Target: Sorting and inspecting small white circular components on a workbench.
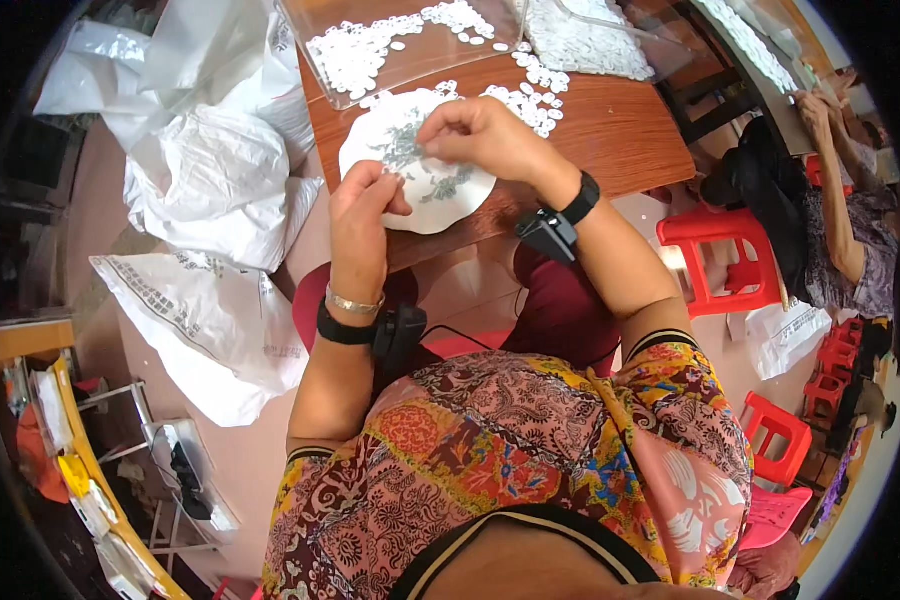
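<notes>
A white, round, wavy-edged plate or sheet (pixel 435 218) lies at the table's near left corner, with small grey-green pieces (pixel 402 148) scattered over it. My left hand (pixel 363 205) is at its left edge, thumb and fingers pinched together; a small thing may sit between the fingertips, too small to name. Over the upper right of the plate my right hand (pixel 485 135) curls down, thumb against fingers just above the grey pieces. What it pinches, if anything, is hidden. Small white oval pieces with holes (pixel 540 110) lie loose beside the right hand.
A clear tray (pixel 335 95) of white ovals stands behind the plate on the brown wooden table (pixel 620 135). A clear bag (pixel 590 45) of white pieces lies farther right. White sacks (pixel 205 185) crowd the left floor. A red stool (pixel 720 255) and another person (pixel 850 220) are at right.
</notes>
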### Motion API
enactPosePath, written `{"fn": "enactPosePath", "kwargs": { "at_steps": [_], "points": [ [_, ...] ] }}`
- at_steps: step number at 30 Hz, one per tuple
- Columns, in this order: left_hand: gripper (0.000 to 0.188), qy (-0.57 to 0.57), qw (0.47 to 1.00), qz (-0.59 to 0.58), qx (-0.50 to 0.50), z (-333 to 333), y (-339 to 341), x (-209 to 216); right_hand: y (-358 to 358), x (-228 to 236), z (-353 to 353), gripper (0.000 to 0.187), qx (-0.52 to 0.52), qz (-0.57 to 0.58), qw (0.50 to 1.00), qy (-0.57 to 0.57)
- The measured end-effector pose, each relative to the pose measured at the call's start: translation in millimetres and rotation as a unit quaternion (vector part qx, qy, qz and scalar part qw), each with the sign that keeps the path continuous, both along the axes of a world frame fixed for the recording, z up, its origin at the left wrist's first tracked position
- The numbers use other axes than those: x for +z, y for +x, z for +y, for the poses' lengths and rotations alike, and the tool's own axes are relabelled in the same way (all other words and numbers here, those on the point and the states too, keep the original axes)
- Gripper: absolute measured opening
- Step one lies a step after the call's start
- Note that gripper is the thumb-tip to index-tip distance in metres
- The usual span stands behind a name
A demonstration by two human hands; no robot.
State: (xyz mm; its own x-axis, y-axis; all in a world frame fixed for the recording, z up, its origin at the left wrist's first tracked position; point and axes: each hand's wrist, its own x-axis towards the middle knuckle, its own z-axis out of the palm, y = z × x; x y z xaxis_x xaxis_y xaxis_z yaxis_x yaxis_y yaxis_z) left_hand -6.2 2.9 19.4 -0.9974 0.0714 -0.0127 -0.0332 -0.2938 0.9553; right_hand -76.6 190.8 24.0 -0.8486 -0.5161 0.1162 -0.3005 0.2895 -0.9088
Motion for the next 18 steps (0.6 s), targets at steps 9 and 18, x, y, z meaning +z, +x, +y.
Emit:
{"fn": "enactPosePath", "kwargs": {
  "at_steps": [9, 18],
  "points": [
    [0.014, -0.071, 0.996, 0.049, -0.007, 11.2, -6.3, -1.9, 16.4, 17.3, -2.2, 0.016, 0.006, -0.107, 0.982, -0.154],
    [0.016, -0.114, 0.99, 0.081, 0.014, 15.0, -7.9, -5.5, 23.4, 18.6, -5.8, 0.013, 0.032, -0.083, 0.989, -0.122]
  ]
}}
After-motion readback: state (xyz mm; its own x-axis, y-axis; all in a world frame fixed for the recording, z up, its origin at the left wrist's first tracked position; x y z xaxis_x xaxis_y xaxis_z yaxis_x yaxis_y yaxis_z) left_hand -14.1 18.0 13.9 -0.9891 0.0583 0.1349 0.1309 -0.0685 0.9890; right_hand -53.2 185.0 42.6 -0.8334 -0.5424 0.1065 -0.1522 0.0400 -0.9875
